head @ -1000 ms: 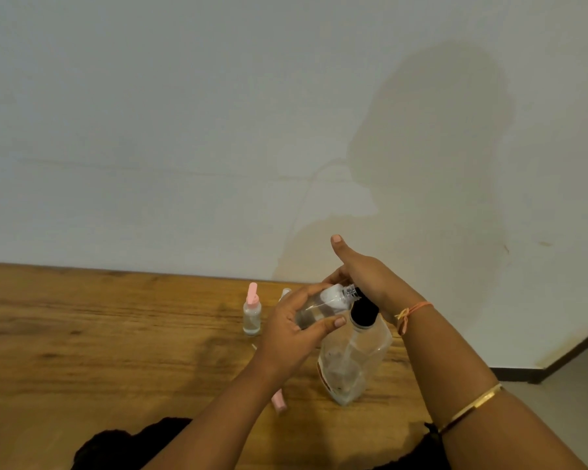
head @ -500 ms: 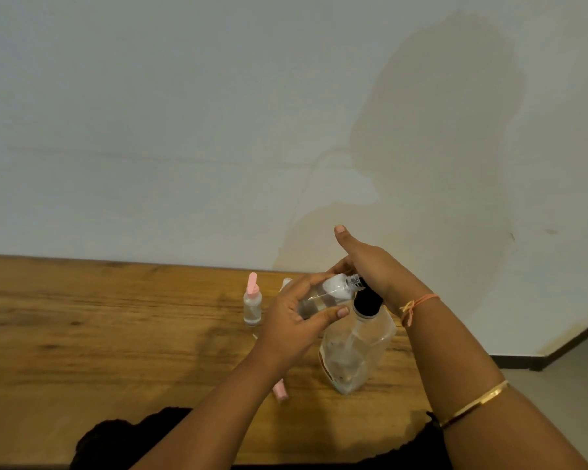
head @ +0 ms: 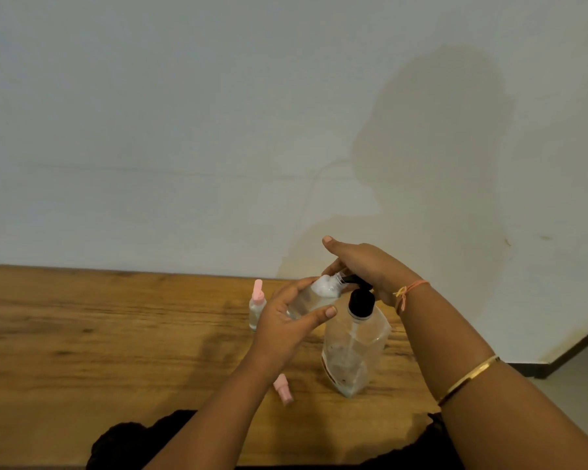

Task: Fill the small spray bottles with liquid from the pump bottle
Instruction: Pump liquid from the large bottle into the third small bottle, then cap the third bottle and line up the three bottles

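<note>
Now the wooden counter (head: 82, 334) runs up against a plain pale wall (head: 184, 113), and at far right its edge drops away to a light floor (head: 584, 385) with a dark skirting strip. Near the middle of the counter stands the pump bottle (head: 353, 351), upright, clear-bodied with a black pump head. The right hand (head: 367, 266) lies over that pump head, palm down with the thumb raised; whether it is pressing I cannot tell. The left hand (head: 286, 320) grips a small spray bottle (head: 314, 295), uncapped and tilted, its long axis slanting up and rightward so the open neck meets the pump's spout. Left of the pump bottle a second small bottle (head: 257, 308) stands upright with its pink top on. A loose pink cap (head: 283, 390) lies flat at the pump bottle's near left. Leftward, the counter stretches bare wood.
</note>
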A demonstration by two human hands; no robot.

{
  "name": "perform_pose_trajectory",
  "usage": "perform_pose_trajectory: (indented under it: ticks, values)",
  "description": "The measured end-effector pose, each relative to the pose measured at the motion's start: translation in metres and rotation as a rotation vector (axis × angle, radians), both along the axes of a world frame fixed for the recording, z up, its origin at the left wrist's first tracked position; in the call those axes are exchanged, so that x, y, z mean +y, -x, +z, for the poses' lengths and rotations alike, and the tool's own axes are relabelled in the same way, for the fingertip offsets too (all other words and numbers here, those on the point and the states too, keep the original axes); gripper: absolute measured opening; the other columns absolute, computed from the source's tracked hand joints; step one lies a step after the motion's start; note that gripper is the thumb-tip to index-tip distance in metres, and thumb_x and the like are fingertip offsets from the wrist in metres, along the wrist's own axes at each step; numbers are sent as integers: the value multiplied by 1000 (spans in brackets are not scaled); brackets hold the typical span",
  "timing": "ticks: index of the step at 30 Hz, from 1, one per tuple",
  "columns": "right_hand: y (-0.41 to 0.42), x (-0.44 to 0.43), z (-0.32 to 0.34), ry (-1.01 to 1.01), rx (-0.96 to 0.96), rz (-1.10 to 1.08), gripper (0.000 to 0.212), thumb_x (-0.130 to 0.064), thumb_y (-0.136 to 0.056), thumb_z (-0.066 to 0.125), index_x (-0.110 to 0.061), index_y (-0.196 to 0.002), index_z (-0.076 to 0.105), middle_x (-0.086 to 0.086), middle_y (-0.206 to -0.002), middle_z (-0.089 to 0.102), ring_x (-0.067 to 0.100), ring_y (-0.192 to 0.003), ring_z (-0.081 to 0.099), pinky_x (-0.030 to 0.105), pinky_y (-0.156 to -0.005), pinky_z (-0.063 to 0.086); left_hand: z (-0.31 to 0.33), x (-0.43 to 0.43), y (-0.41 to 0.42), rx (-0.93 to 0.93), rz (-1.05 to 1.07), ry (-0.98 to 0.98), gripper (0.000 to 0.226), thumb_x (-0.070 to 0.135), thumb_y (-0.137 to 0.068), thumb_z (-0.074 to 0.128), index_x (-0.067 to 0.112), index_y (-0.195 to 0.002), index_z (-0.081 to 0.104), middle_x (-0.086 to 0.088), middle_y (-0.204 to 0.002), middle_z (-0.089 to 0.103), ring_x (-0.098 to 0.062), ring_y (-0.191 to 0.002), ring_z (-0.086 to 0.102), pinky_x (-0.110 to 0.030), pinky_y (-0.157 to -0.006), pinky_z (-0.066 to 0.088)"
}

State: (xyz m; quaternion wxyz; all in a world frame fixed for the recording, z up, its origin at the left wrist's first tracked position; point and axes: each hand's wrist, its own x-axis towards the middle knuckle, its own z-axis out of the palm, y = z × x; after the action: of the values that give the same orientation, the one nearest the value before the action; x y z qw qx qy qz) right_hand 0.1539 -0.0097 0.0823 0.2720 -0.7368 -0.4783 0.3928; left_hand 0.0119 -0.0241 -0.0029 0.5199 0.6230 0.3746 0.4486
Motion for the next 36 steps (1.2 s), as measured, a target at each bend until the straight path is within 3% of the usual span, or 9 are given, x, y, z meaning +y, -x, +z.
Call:
perform_pose_trajectory:
  ticks: [5,9,11,16,21,26,29,33,36]
  values:
    - [4,-5,3,-24,36,-45,63,-57,-93,39,-2,-99,70,7,-87,67,16,-63,58,19,-50,38,0,-9,5,30,23,37,61,41,-55,75,29,-114,63,6,-116,64,-13,-113,54,-31,-94,49]
    - [5,-10,7,-51,38,-55,65,-57,-94,37,-1,-101,69,12,-98,70,11,-65,58,19,-51,35,2,-17,5,78,54,42,48,26,-66,79,40,-105,55,26,-106,54,-2,-108,47,-16,-85,42]
    - [5,-12,9,-98,58,-81,65,-57,-94,37,1,-100,68,13,-97,70,13,-66,60,19,-52,40,0,-18,5,114,75,45,51,24,-68,79,37,-112,54,19,-112,56,-4,-109,46,-21,-89,42]
    - [0,-15,8,-231,66,-156,61,-53,-93,43,2,-90,68,16,-90,70,24,-77,64,34,-82,54,-1,-21,11,146,148,84,64,26,-69,78,22,-128,54,1,-129,56,-12,-114,47,-33,-93,45]
    - [-2,-25,3,-309,-42,-189,46,-43,-93,48,-6,-75,68,2,-75,67,24,-81,66,42,-90,52,1,-29,18,132,183,122,62,23,-73,76,21,-129,52,-2,-133,53,-21,-119,48,-39,-92,46]
    - [1,-38,-5,-444,-76,-313,46,-43,-95,46,0,-90,62,12,-83,63,30,-82,57,35,-69,46,2,-40,23,115,199,123,62,19,-73,76,17,-130,51,5,-121,52,-11,-111,43,-34,-92,42]
    - [4,-51,-14,-568,-86,-391,42,-45,-94,48,-14,-122,51,5,-117,58,15,-98,52,28,-83,42,0,-40,27,111,234,133,60,19,-72,77,19,-127,54,3,-125,55,-13,-111,46,-39,-96,44]
    - [20,-71,-39,-748,-317,-462,38,-37,-94,50,-15,-125,50,2,-123,55,18,-115,51,45,-101,41,-7,-38,31,78,290,186,57,20,-72,77,20,-125,56,-2,-127,58,-18,-111,52,-35,-89,46]
    - [33,-85,-62,-944,-523,-458,28,-29,-90,47,-15,-112,56,1,-113,58,16,-105,53,41,-90,47,-9,-35,34,45,318,224,60,21,-72,77,19,-128,54,0,-124,60,-18,-108,54,-27,-76,44]
